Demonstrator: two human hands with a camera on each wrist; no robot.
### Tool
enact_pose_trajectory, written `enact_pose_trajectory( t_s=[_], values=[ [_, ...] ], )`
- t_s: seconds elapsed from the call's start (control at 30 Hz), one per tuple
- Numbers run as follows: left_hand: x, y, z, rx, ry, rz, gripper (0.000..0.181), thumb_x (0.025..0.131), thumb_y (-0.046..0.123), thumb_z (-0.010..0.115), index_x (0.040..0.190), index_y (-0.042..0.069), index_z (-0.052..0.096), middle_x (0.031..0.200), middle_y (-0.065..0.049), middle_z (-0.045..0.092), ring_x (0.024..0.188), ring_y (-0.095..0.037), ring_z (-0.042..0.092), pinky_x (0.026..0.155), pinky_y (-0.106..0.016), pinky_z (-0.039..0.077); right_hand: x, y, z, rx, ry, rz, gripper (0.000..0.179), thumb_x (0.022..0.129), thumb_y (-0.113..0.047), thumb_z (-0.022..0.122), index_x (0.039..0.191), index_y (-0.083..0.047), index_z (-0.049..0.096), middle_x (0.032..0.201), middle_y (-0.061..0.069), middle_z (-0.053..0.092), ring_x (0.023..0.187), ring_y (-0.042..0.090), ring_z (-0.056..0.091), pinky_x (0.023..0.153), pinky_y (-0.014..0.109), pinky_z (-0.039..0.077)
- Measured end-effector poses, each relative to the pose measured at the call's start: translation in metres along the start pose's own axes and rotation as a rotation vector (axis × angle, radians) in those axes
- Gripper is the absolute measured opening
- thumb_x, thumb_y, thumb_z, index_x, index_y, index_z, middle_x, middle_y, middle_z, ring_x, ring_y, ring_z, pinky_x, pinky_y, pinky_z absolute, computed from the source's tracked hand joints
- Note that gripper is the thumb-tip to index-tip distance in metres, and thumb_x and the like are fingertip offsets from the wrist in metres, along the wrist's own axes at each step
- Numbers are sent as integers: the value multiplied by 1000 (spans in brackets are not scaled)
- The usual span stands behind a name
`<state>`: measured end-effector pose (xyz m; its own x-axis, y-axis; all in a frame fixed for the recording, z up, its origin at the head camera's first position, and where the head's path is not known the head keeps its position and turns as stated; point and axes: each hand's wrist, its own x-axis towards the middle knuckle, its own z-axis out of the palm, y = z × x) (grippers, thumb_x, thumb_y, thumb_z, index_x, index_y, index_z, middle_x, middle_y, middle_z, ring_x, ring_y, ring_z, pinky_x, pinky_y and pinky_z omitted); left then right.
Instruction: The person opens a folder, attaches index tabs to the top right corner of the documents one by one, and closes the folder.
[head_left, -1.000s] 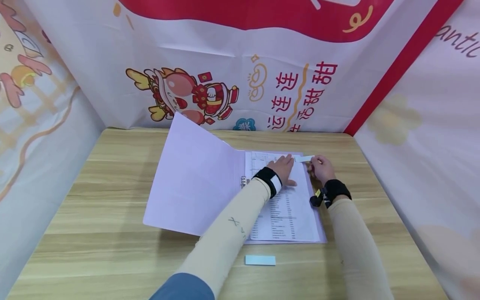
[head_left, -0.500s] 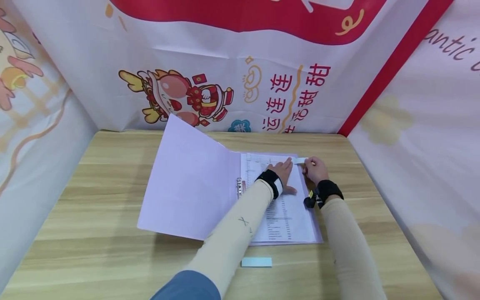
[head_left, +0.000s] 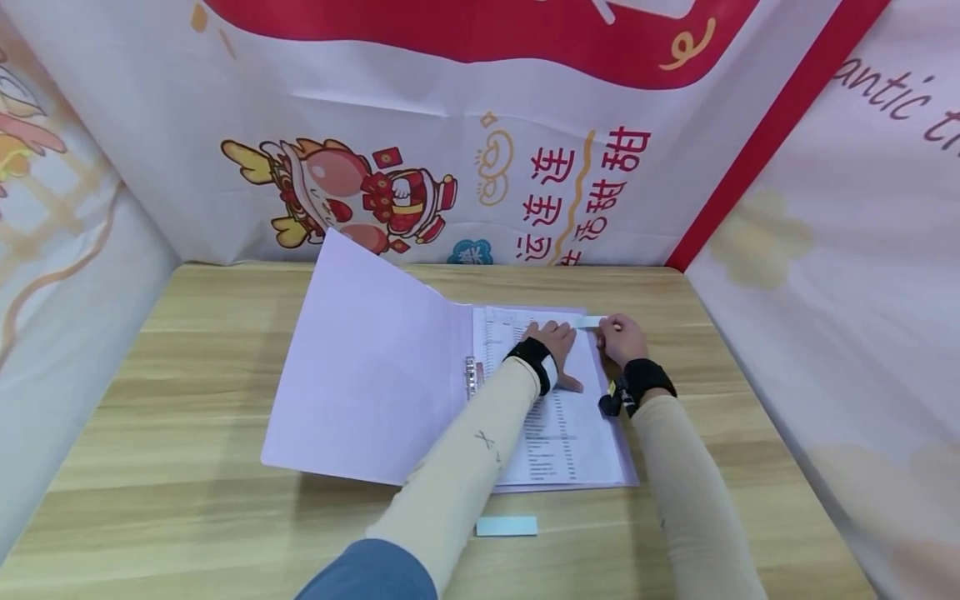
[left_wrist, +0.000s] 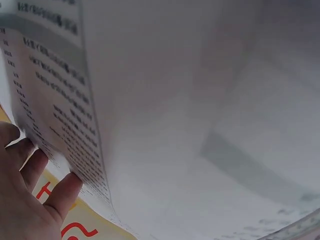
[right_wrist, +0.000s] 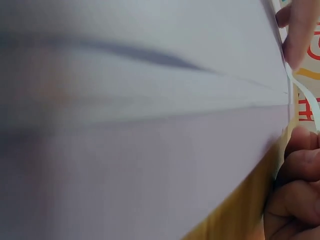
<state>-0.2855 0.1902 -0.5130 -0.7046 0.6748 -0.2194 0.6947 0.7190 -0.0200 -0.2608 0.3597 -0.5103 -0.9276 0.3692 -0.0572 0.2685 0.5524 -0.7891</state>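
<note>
My left hand (head_left: 553,346) lies on a printed sheet (head_left: 551,450) in an open lilac folder (head_left: 375,375), fingers extended and thumb spread to the side. Its fingertips are right at the left end of a narrow light-blue sticky note (head_left: 589,321), at the sheet's top right corner. With thumb and curled fingers, my right hand (head_left: 626,343) pinches the note's right end, which sticks out past the folder's edge. In the right wrist view the sticky note (right_wrist: 306,92) bows between both hands. The left wrist view has the left fingers (left_wrist: 65,192) against the printed page.
A small light-blue sticky note pad (head_left: 507,526) lies on the wooden table (head_left: 187,517) in front of the folder. The folder's cover stands raised at the left, beside a metal ring clip (head_left: 471,379). Printed cloth walls (head_left: 615,217) enclose the table at the back and sides.
The head view has turned slightly, so everything sits further left. My left hand has slid a little right across the sheet, and the sticky note has come slightly further in over the page.
</note>
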Motion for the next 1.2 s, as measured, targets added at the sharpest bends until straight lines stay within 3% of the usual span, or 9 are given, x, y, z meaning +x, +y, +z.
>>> enact_pose_trajectory(
  t_s=[0.13, 0.37, 0.57, 0.73, 0.93, 1.2],
  values=[
    [2, -3, 2, 15, 2, -10, 123, 73, 91, 56, 163, 14, 21, 166, -3, 28, 150, -21, 28, 119, -45, 29, -2, -4, 3, -34, 8, -9, 26, 105, -19, 50, 103, 4, 63, 70, 2, 62, 63, 9, 53, 60, 20, 42],
    [2, -5, 2, 24, -5, -18, 124, 71, 92, 56, 163, 15, 24, 169, -4, 20, 151, -21, 24, 119, -45, 29, 0, -3, 7, -89, 36, -9, 27, 103, -20, 50, 98, 3, 63, 68, 2, 62, 67, 16, 55, 63, 23, 41],
    [-3, -5, -5, 16, -18, -11, 123, 73, 91, 56, 163, 15, 22, 169, -2, 22, 151, -20, 25, 119, -43, 29, 6, -1, 10, -166, 64, 19, 31, 101, -23, 51, 96, 4, 65, 86, 16, 67, 87, 33, 60, 75, 32, 44],
    [-8, -4, -9, 15, -19, -13, 122, 74, 90, 56, 164, 15, 21, 169, -1, 21, 152, -20, 23, 120, -43, 27, 6, -6, 10, -234, 84, 43, 33, 99, -29, 56, 97, 4, 59, 96, 20, 62, 95, 37, 58, 84, 43, 47],
    [-7, -2, -8, 38, -10, -17, 121, 74, 90, 55, 164, 16, 21, 169, 0, 21, 151, -20, 25, 119, -42, 29, 8, -19, 9, -336, 100, 1, 29, 95, -29, 64, 87, -5, 51, 81, 12, 55, 83, 34, 56, 73, 41, 44],
    [0, -1, -2, 35, 4, -11, 124, 72, 93, 54, 164, 17, 22, 168, 1, 23, 149, -20, 27, 117, -44, 31, 6, -30, 16, -504, 88, -20, 26, 98, -27, 65, 83, -7, 59, 78, 9, 61, 75, 29, 59, 61, 38, 43]
  ],
)
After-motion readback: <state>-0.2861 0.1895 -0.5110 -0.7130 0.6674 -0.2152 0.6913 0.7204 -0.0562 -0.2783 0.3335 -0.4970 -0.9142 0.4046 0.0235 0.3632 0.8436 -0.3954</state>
